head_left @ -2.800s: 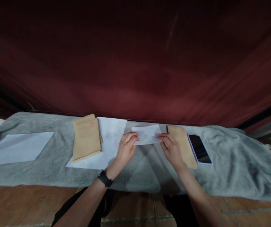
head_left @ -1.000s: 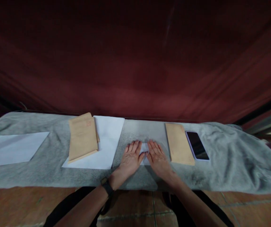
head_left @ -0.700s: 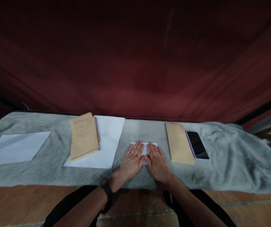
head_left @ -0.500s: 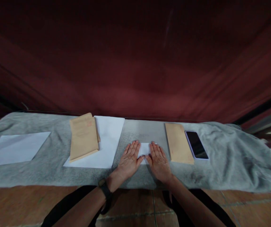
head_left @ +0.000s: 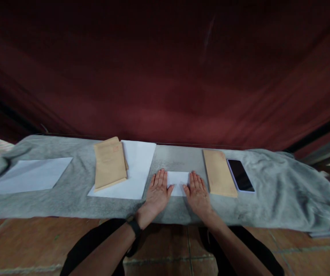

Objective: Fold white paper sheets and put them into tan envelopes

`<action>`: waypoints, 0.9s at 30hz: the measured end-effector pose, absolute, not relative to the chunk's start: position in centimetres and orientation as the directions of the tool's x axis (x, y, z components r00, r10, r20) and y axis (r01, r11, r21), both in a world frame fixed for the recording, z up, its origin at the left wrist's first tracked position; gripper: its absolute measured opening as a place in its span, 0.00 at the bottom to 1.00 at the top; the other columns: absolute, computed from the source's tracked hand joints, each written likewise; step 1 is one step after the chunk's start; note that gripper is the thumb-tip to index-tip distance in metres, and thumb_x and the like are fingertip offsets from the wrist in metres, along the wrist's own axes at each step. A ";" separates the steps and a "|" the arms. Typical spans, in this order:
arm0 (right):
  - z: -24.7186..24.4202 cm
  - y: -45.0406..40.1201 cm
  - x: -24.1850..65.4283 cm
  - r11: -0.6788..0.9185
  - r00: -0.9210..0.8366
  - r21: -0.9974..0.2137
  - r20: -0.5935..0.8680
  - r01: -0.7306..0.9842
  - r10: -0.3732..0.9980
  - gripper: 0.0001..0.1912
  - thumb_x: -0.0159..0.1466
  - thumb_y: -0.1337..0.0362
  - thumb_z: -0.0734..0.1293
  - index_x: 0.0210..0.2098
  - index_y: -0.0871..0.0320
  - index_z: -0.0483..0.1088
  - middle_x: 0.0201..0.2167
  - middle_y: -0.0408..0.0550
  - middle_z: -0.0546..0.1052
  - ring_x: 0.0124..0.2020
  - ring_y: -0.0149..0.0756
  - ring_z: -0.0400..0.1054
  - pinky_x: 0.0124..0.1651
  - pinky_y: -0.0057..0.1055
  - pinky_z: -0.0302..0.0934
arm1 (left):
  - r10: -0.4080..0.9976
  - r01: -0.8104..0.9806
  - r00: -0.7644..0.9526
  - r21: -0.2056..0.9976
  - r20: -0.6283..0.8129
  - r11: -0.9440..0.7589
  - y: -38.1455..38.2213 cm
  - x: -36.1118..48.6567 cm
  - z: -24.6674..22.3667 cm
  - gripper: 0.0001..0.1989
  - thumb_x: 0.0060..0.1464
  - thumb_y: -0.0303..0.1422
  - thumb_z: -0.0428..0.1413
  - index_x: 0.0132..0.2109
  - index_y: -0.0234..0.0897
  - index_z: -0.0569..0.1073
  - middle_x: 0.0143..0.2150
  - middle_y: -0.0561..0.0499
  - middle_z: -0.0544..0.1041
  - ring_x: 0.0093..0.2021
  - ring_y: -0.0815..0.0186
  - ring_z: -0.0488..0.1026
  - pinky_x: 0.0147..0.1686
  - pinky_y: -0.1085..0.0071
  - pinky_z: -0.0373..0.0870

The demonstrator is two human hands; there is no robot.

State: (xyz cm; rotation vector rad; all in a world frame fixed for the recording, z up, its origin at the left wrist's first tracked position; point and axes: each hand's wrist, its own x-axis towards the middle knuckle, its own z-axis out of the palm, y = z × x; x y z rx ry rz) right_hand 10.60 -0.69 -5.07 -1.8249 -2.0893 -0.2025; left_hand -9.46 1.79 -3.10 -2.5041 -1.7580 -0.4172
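A small white piece of paper [head_left: 178, 183], seemingly folded, lies flat on the grey cloth between my hands. My left hand [head_left: 157, 191] rests flat at its left edge, fingers stretched out and pointing away from me. Along the right edge lies my right hand [head_left: 197, 193], just as flat, with its thumb turned inward over the paper. Both thumbs touch the sheet near its sides. Neither hand grips anything. The paper's outer edges are partly covered by the hands.
Brown envelopes [head_left: 111, 165] lie on white sheets [head_left: 140, 165] to the left. Farther left is another white sheet [head_left: 32, 174]. On the right are a brown envelope [head_left: 219, 172] and a phone [head_left: 240, 175]. Grey cloth [head_left: 291, 191] covers the bench; a dark red surface [head_left: 165, 96] rises behind.
My hands have moved apart, outward to the paper's left and right edges, so more of the white paper shows. The view has shifted slightly; the other things lie as before.
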 end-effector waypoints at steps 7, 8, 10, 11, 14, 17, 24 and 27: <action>-4.2 -1.0 10.0 0.281 -0.202 -0.194 0.345 0.940 0.916 0.31 0.77 0.57 0.50 0.73 0.67 0.50 0.72 0.63 0.58 0.73 0.49 0.51 0.71 0.51 0.51 | 0.831 0.826 0.494 0.161 0.255 -0.540 0.5 -7.7 -2.6 0.30 0.69 0.35 0.41 0.74 0.29 0.50 0.75 0.39 0.55 0.75 0.57 0.49 0.72 0.53 0.54; -4.1 -1.2 9.8 0.334 -0.253 -0.212 0.332 0.919 0.909 0.31 0.77 0.57 0.49 0.74 0.65 0.48 0.72 0.60 0.58 0.73 0.46 0.50 0.71 0.50 0.52 | 0.817 0.809 0.520 0.163 0.247 -0.564 0.2 -7.5 -2.8 0.31 0.68 0.33 0.41 0.74 0.29 0.49 0.75 0.38 0.55 0.75 0.58 0.50 0.72 0.54 0.54; -4.0 -1.4 9.5 0.405 -0.327 -0.231 0.313 0.885 0.892 0.31 0.77 0.56 0.49 0.75 0.62 0.45 0.72 0.57 0.58 0.73 0.43 0.51 0.72 0.47 0.53 | 0.808 0.800 0.541 0.157 0.233 -0.580 -0.1 -7.2 -3.3 0.32 0.67 0.31 0.41 0.75 0.28 0.47 0.75 0.37 0.55 0.75 0.58 0.51 0.72 0.54 0.54; -4.1 -1.5 9.3 0.417 -0.339 -0.227 0.312 0.880 0.887 0.31 0.77 0.56 0.50 0.75 0.62 0.46 0.72 0.57 0.58 0.73 0.43 0.51 0.72 0.47 0.53 | 0.811 0.803 0.539 0.150 0.229 -0.576 -0.2 -7.1 -3.5 0.32 0.66 0.30 0.41 0.75 0.28 0.47 0.75 0.37 0.55 0.75 0.58 0.51 0.72 0.54 0.54; -4.3 -1.6 9.4 0.394 -0.323 -0.181 0.326 0.901 0.888 0.31 0.77 0.56 0.51 0.74 0.65 0.49 0.72 0.60 0.58 0.73 0.46 0.51 0.72 0.48 0.51 | 0.826 0.825 0.515 0.129 0.231 -0.550 -0.3 -7.2 -3.9 0.32 0.67 0.31 0.41 0.74 0.28 0.48 0.75 0.38 0.55 0.75 0.57 0.50 0.72 0.54 0.54; -4.4 -1.4 9.8 0.358 -0.298 -0.139 0.331 0.923 0.895 0.31 0.76 0.57 0.52 0.73 0.67 0.51 0.72 0.61 0.58 0.73 0.47 0.52 0.72 0.48 0.50 | 0.836 0.842 0.492 0.112 0.242 -0.527 0.0 -7.5 -4.0 0.31 0.67 0.33 0.43 0.73 0.26 0.51 0.75 0.37 0.56 0.75 0.55 0.50 0.71 0.53 0.54; -4.7 -1.0 10.3 0.248 -0.184 -0.138 0.365 0.959 0.913 0.33 0.76 0.55 0.54 0.74 0.67 0.47 0.71 0.63 0.60 0.71 0.49 0.55 0.71 0.48 0.51 | 0.897 0.904 0.366 0.133 0.249 -0.406 1.0 -8.3 -4.0 0.33 0.68 0.38 0.43 0.74 0.30 0.48 0.74 0.36 0.58 0.75 0.54 0.51 0.70 0.51 0.56; -4.9 -0.9 10.3 0.204 -0.139 -0.136 0.379 0.969 0.915 0.34 0.76 0.56 0.54 0.74 0.68 0.45 0.71 0.64 0.60 0.71 0.51 0.55 0.71 0.50 0.51 | 0.907 0.916 0.335 0.138 0.254 -0.377 1.1 -8.4 -4.0 0.34 0.68 0.41 0.43 0.75 0.30 0.48 0.74 0.36 0.58 0.75 0.54 0.52 0.71 0.51 0.55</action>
